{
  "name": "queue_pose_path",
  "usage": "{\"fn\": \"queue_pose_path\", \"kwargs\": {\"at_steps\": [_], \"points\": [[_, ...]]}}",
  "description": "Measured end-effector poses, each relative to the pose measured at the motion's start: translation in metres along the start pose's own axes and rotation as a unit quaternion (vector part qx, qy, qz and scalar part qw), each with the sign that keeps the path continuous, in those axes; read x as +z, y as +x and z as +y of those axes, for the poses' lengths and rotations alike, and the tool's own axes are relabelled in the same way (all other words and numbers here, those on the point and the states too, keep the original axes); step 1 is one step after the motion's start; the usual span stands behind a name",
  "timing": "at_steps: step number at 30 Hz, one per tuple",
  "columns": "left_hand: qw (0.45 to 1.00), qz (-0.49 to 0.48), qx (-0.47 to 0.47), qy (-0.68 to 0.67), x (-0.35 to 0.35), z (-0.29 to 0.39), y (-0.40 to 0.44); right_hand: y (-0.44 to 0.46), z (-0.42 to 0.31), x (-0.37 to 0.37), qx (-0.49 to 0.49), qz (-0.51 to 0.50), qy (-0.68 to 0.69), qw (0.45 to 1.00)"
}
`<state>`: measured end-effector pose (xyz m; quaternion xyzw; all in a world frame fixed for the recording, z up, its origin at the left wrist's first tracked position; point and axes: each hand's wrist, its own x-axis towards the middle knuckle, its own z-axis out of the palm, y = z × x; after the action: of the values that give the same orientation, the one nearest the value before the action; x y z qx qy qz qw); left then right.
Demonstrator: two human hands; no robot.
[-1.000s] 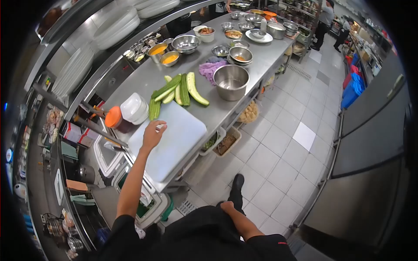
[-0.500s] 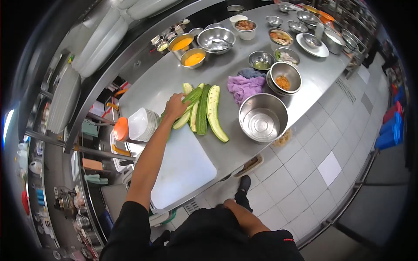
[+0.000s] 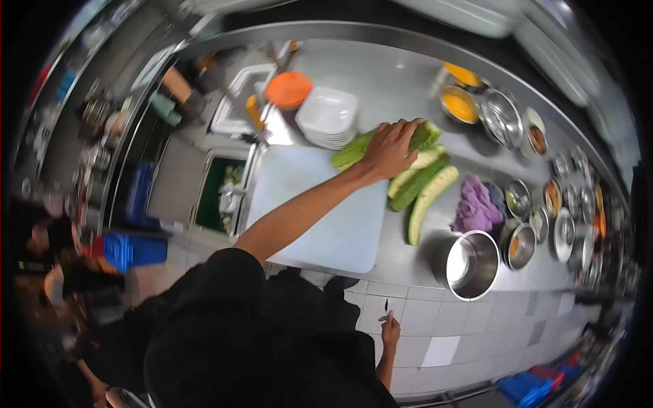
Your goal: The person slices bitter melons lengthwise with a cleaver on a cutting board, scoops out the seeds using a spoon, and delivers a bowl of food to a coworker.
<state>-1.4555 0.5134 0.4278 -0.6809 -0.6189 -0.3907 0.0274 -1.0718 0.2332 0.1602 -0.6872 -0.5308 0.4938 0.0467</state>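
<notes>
My left hand point(image 3: 391, 151) is curled over the top of a green gourd piece point(image 3: 425, 134) on the steel table. Another green piece point(image 3: 350, 151) lies at the back edge of the white cutting board point(image 3: 316, 211). Beside my left hand, more long halves rest on the metal, one with its pale cut face up point(image 3: 432, 200). My right hand point(image 3: 390, 330) is low over the floor, past the table's front edge. Its fingers are closed around a small dark thing, seen nearly end-on and too small to name.
White square bowls point(image 3: 328, 112) and an orange-lidded tub point(image 3: 289, 90) stand behind the board. To the right are a purple cloth point(image 3: 476, 204), a deep steel pot point(image 3: 471, 265) and several steel bowls. A person point(image 3: 58, 279) is at the far left.
The view has swung round, so the table now runs across the picture. My left hand has stayed at the gourd pieces. My right hand has come into sight beyond my body.
</notes>
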Motion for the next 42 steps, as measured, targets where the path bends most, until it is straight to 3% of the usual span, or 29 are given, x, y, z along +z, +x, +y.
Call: {"fn": "queue_pose_path", "kwargs": {"at_steps": [2, 6, 7, 9, 11, 12, 15, 16, 18, 21, 22, 23, 24, 27, 34, 42], "points": [[0.994, 0.056, -0.082, -0.043, -0.054, -0.012, -0.056, -0.020, -0.010, -0.011, -0.088, 0.009, 0.087, 0.992], [0.945, 0.166, -0.179, -0.218, -0.114, -0.061, -0.177, -0.052, -0.105, -0.021, -0.103, 0.016, 0.106, 0.989], [0.939, 0.170, -0.195, -0.226, -0.119, -0.073, -0.211, -0.042, -0.102, -0.016, -0.122, 0.025, 0.121, 0.985], [0.910, 0.155, -0.338, -0.181, -0.133, -0.080, -0.273, -0.050, -0.171, -0.002, -0.117, 0.017, 0.174, 0.978], [0.885, 0.117, -0.399, -0.208, -0.130, -0.068, -0.314, -0.051, -0.227, 0.040, -0.129, 0.014, 0.230, 0.964], [0.859, 0.076, -0.453, -0.226, -0.132, -0.063, -0.329, -0.044, -0.254, 0.073, -0.205, 0.020, 0.194, 0.959], [0.898, 0.019, -0.378, -0.225, -0.160, -0.065, -0.340, -0.059, -0.327, 0.141, -0.134, 0.010, 0.084, 0.987], [0.917, 0.050, -0.368, -0.143, -0.174, -0.078, -0.342, -0.058, -0.330, 0.156, -0.178, 0.054, 0.017, 0.982], [0.881, 0.143, -0.447, -0.056, -0.201, -0.112, -0.350, -0.055, -0.339, 0.176, -0.155, 0.082, -0.067, 0.982], [0.864, 0.175, -0.470, -0.034, -0.217, -0.168, -0.344, -0.044, -0.348, 0.185, -0.150, 0.110, -0.137, 0.973], [0.871, 0.063, -0.483, -0.059, -0.216, -0.184, -0.334, -0.042, -0.346, 0.185, -0.162, 0.119, -0.175, 0.964], [0.868, -0.052, -0.487, -0.083, -0.214, -0.200, -0.325, -0.044, -0.351, 0.186, -0.159, 0.126, -0.173, 0.964], [0.872, -0.053, -0.479, -0.086, -0.208, -0.217, -0.314, -0.043, -0.363, 0.185, -0.144, 0.119, -0.188, 0.964], [0.916, -0.040, -0.396, -0.052, -0.182, -0.252, -0.277, -0.043, -0.383, 0.176, -0.138, 0.142, -0.205, 0.959], [0.899, 0.065, -0.428, -0.063, -0.149, -0.296, -0.221, -0.030, -0.388, 0.161, -0.141, 0.169, -0.250, 0.943], [0.909, 0.087, -0.399, -0.089, -0.122, -0.363, -0.159, -0.024, -0.392, 0.146, -0.165, 0.161, -0.288, 0.929]]}}
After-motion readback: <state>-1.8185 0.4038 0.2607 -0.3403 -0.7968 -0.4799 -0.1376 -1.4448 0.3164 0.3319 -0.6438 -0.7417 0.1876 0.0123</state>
